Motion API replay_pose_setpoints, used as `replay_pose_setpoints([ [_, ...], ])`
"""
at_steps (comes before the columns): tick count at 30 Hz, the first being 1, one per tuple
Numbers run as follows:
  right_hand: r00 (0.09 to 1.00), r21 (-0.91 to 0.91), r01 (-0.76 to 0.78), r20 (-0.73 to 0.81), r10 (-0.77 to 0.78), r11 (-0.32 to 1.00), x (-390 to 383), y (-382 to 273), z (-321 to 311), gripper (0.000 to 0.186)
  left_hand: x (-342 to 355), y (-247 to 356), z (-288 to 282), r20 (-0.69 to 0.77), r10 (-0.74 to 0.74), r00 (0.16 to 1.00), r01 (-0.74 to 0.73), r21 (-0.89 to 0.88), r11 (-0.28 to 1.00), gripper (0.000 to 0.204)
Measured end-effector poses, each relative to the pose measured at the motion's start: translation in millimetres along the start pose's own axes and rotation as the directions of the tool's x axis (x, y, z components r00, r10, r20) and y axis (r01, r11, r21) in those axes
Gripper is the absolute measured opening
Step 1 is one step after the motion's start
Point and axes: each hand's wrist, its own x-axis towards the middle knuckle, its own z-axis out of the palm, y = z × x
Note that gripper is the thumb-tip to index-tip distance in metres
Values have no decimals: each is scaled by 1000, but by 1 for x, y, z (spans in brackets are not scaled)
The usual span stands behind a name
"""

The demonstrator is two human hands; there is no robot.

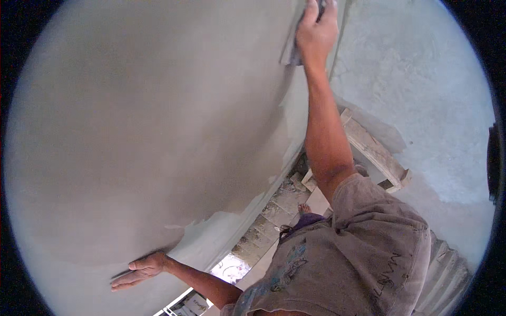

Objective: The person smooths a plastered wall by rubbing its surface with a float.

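Observation:
My right hand [318,34], at the top of the view on an outstretched arm, is closed round a plastering trowel [291,55]. The trowel's thin blade lies against the wall near its right-hand corner; its handle is mostly covered by my fingers. Grey-brown plaster [174,131] coats most of the wall and looks smooth. At lower left my left hand [146,269] rests by the lighter wall surface, fingers stretched out and holding nothing. Around it the plaster's ragged lower edge meets a paler strip [211,234].
On the right stands a second wall [411,95], pale and mottled. A wooden frame [375,150] leans in the corner below my right arm. The tiled floor [263,224] is dirty; my bare foot [304,209] shows there. White-framed items [192,305] are at the bottom.

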Motion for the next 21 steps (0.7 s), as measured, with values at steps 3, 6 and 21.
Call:
replay_pose_setpoints([
  [3, 985, -170, 113, -108, -133, 979, -32, 21, -14, 45, 0, 1, 0, 3, 11, 1000, -11, 6, 1000, 75],
  [6, 985, -128, 160, -43, -167, 979, -133, -3, -26, 49, 1, 2, 0, -13, -23, 1000, 23, -27, 999, 76],
  [21, 990, -185, -41, -143, 14, 982, -136, 24, -19, 49, 6, -2, 0, -35, 36, 999, -36, -2, 999, 73],
])
